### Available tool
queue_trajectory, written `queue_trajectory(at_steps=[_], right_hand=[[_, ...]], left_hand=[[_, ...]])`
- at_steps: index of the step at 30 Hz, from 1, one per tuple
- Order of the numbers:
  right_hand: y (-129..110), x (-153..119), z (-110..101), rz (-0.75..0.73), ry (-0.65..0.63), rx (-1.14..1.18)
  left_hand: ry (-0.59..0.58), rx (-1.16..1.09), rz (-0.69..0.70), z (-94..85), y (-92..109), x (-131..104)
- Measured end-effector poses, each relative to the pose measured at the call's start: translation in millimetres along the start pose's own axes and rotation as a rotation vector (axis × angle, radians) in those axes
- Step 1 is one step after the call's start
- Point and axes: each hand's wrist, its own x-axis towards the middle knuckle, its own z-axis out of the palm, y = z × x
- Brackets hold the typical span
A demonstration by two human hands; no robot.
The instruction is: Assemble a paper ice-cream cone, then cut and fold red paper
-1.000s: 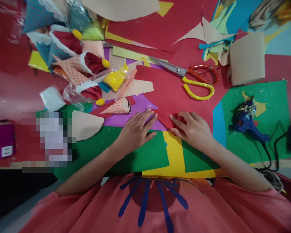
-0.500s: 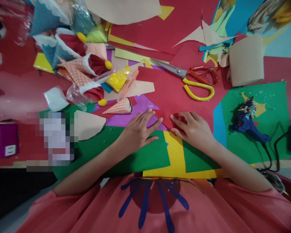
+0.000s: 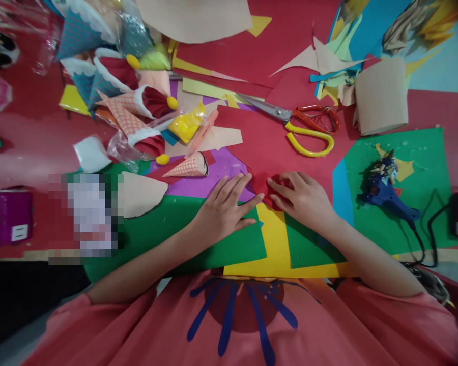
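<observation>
My left hand (image 3: 227,206) lies palm down over purple and green sheets, fingers stretched and thumb apart. Its fingertips touch the left edge of a small red sheet piece (image 3: 260,184). On the other side, my right hand (image 3: 303,198) has its fingers bent around that piece's right part, which curls up slightly under the thumb and index finger. A checked paper cone (image 3: 187,165) with a dark-edged mouth lies left of the hands. Scissors (image 3: 286,113) with one red and one yellow handle rest on a large red sheet (image 3: 248,132) beyond them.
A blue glue gun (image 3: 391,195) with a cord lies on a green sheet (image 3: 423,152) at right. Decorated cones (image 3: 118,109) and plastic-wrapped yellow material (image 3: 187,122) crowd the left back. A beige roll (image 3: 381,96) and paper scraps (image 3: 328,61) sit at back right.
My left hand has slid slightly right and lower, closer to my right hand. The red piece between them is now bent more, its right part curling up. The whole view has shifted a little.
</observation>
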Motion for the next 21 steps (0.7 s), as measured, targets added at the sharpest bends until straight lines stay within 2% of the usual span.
queue_trajectory(at_steps=[3, 7, 10, 17, 21], right_hand=[[-0.6, 0.0, 0.2, 0.005, -0.003, 0.012], [-0.5, -0.9, 1.0, 0.01, -0.004, 0.027], [0.7, -1.2, 0.8, 0.016, -0.021, 0.052], [5.2, -1.9, 1.0, 0.032, -0.092, 0.108], [5.9, -3.4, 6.3, 0.057, -0.052, 0.142]], left_hand=[[0.0, 0.061, 0.011, -3.0, 3.5, 1.4], [-0.124, -0.002, 0.067, -7.4, 7.1, 5.5], [-0.172, -0.071, 0.044, -8.4, 10.2, 7.4], [-0.172, -0.035, 0.046, -8.2, 21.5, 8.4], [-0.186, -0.011, 0.049, -11.9, 22.5, 10.5]])
